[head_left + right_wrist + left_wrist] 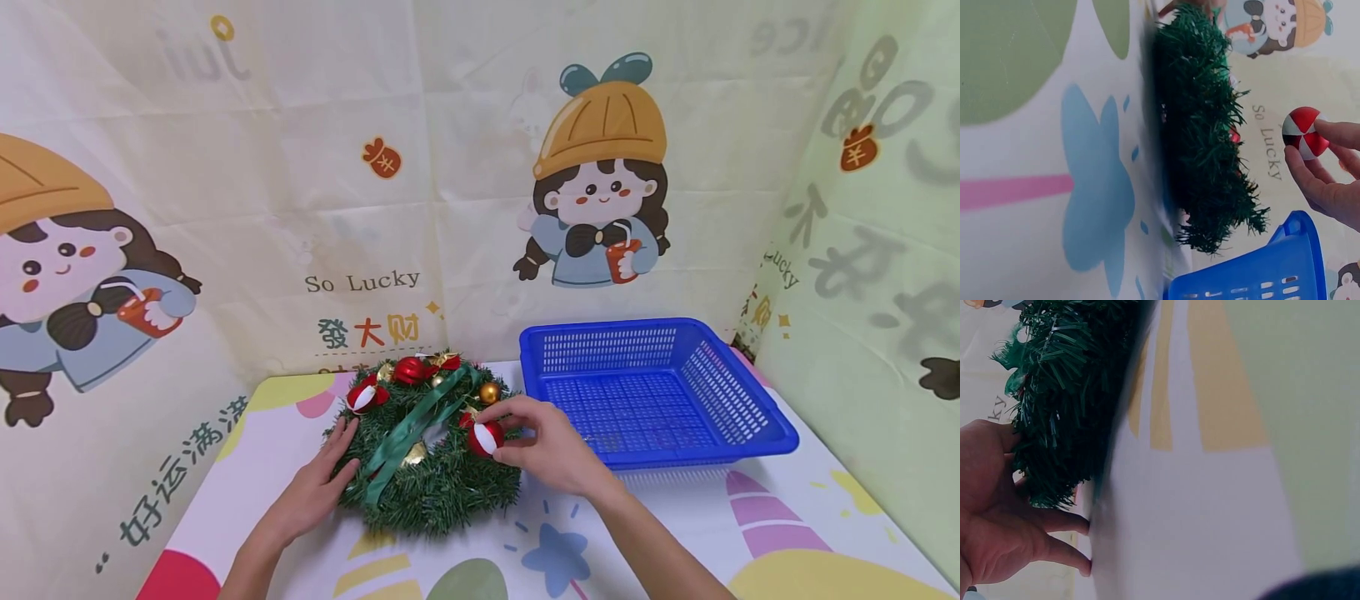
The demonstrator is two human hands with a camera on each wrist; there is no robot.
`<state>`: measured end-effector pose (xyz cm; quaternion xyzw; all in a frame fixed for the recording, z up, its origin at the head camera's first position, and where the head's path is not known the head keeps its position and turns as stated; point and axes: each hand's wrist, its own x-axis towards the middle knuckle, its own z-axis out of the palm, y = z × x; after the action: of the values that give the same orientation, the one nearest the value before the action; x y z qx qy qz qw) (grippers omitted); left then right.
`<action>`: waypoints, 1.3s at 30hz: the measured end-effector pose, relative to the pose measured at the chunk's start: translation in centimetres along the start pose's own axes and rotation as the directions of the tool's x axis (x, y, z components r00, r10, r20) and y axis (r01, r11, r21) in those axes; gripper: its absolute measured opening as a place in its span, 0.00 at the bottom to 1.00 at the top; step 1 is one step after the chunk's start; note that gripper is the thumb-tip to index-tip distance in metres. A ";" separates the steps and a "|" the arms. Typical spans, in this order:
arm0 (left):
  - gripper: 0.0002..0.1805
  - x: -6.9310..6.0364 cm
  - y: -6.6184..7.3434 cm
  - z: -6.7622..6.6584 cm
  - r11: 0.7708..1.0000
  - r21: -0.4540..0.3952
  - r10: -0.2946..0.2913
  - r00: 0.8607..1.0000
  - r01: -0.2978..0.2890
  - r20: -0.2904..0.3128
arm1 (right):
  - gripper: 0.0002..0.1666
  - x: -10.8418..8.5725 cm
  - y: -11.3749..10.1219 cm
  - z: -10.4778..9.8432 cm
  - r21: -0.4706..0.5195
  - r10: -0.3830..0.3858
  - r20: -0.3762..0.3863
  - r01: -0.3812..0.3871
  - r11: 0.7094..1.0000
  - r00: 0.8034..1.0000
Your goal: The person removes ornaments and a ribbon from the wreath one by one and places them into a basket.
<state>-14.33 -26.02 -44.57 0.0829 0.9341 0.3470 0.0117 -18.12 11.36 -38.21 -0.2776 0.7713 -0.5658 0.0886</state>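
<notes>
A green Christmas wreath [450, 498] lies on the table, with a dark green ribbon [405, 435] across it. My right hand [553, 450] pinches a red-and-white ball ornament [1304, 132] between thumb and fingers, at the wreath's right side and raised off the table in the right wrist view. My left hand [318, 490] rests against the wreath's left edge, its fingers extended; in the left wrist view some fingertips [1085, 567] reach down beside the greenery. Another red-and-white ornament [367, 396], a shiny red ball [411, 372] and a gold ball [490, 393] sit on the wreath.
A blue plastic basket [776, 435] with slotted sides stands right of the wreath, near the right forearm. Behind the table hangs a printed cloth wall [465, 208], with another along the right side. The tabletop [667, 533] has a colourful printed cover.
</notes>
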 end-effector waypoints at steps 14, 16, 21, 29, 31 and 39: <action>0.37 0.0 0.0 -0.1 1.000 -0.008 -0.015 1.000 0.015 0.013 | 0.24 -0.5 0.4 -1.6 0.003 0.024 -0.072 -0.024 1.000 0.997; 0.37 0.0 -0.1 -0.1 1.000 -0.006 -0.014 1.000 0.014 0.010 | 0.24 -0.6 0.5 -1.8 -0.003 0.026 -0.078 -0.026 1.000 0.997; 0.37 0.1 -0.1 -0.1 1.000 -0.003 -0.013 1.000 0.013 0.006 | 0.24 -0.8 0.6 -2.3 -0.034 0.021 -0.098 -0.025 0.999 0.995; 0.36 0.1 -0.1 0.0 1.000 0.004 -0.010 1.000 0.010 0.003 | 0.24 -1.4 0.7 -3.1 -0.020 0.055 -0.143 -0.058 0.998 0.988; 0.36 0.1 -0.1 0.0 1.000 0.002 -0.013 1.000 0.013 0.006 | 0.24 -1.4 0.7 -3.3 -0.020 0.052 -0.151 -0.055 0.998 0.987; 0.36 0.1 -0.1 0.0 1.000 0.002 -0.004 1.000 0.004 0.002 | 0.26 -1.8 0.8 -4.0 -0.008 0.092 -0.200 -0.096 0.995 0.975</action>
<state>-14.40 -26.05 -44.65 0.0813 0.9346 0.3461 0.0131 -18.72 15.76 -37.85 -0.1835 0.7934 -0.5792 0.0352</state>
